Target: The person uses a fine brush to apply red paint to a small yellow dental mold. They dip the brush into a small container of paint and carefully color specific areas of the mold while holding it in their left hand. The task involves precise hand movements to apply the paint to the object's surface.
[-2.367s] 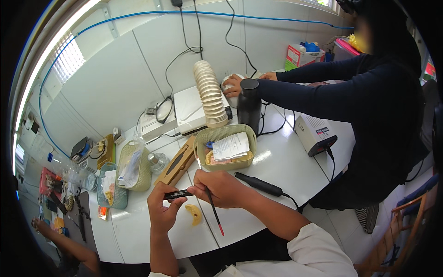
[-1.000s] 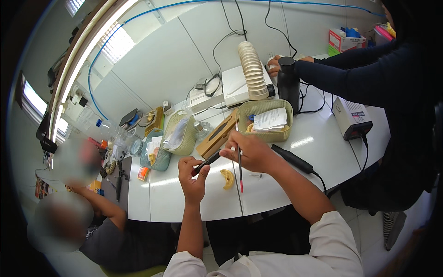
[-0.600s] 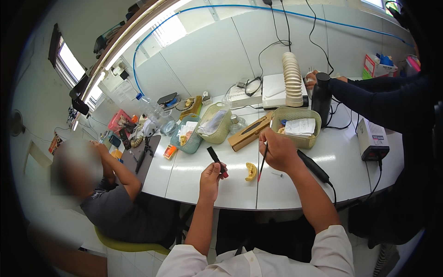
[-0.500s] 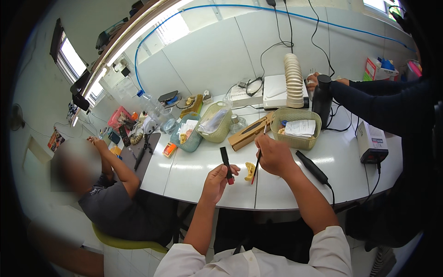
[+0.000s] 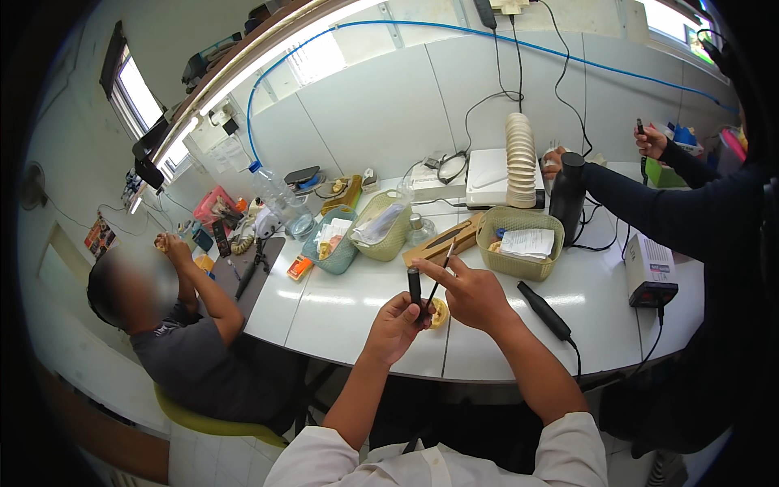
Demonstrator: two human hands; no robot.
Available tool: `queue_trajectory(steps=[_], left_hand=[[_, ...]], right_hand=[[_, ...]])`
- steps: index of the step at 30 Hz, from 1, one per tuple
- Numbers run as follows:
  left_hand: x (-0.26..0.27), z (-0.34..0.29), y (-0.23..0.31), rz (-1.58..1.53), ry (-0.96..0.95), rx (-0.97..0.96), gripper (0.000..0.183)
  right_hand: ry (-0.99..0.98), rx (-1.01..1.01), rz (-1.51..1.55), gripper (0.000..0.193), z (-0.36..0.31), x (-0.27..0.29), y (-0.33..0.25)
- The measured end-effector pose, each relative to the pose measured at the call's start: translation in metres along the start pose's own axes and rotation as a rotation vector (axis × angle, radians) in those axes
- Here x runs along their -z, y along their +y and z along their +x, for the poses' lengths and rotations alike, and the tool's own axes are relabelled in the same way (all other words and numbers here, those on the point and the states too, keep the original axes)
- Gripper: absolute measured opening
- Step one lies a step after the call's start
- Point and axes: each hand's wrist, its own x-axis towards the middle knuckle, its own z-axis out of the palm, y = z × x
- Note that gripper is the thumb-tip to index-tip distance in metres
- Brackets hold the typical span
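My left hand [image 5: 395, 329] is closed around a black lipstick-like tube [image 5: 415, 284] that stands upright above the table edge. In my right hand [image 5: 471, 296] is a thin dark brush [image 5: 439, 278] with a pale upper end, slanting down toward the left fingers. The right index finger reaches over to the top of the tube; whether it touches cannot be told. The brush's lower tip is hidden by the left hand. Just behind and below both hands, a yellowish dental cast [image 5: 439, 315] lies on the white table, partly covered by the fingers.
A green basket [image 5: 519, 268] with papers, a cardboard box [image 5: 454, 237] and a black handpiece [image 5: 545, 311] lie around my hands. A black bottle [image 5: 567, 191] stands by a ribbed hose [image 5: 521, 162]. One person sits at left; another's dark sleeves reach in from the right.
My hands have come together, the right moving left with the brush. The tube's red end, seen before, is now hidden. The co-worker at right has raised a hand holding a dark pen-like tool.
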Motion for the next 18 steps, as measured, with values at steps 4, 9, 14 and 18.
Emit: queue_trajectory(steps=[4,9,14,18], left_hand=[[0.008,0.005,0.002,-0.184,0.028,-0.042,0.02],[-0.003,0.018,-0.004,-0.183,0.103,-0.02,0.017],[-0.002,0.029,-0.003,-0.121,0.11,-0.047,0.024],[-0.01,0.032,0.002,-0.106,0.136,-0.087,0.027]], right_hand=[[0.086,0.017,0.123,0.069,0.0,-0.002,-0.004],[0.13,0.075,0.238,0.054,-0.002,-0.012,-0.008],[0.117,0.061,0.22,0.045,-0.005,-0.02,-0.007],[0.091,-0.073,0.468,0.04,-0.001,-0.02,0.0]])
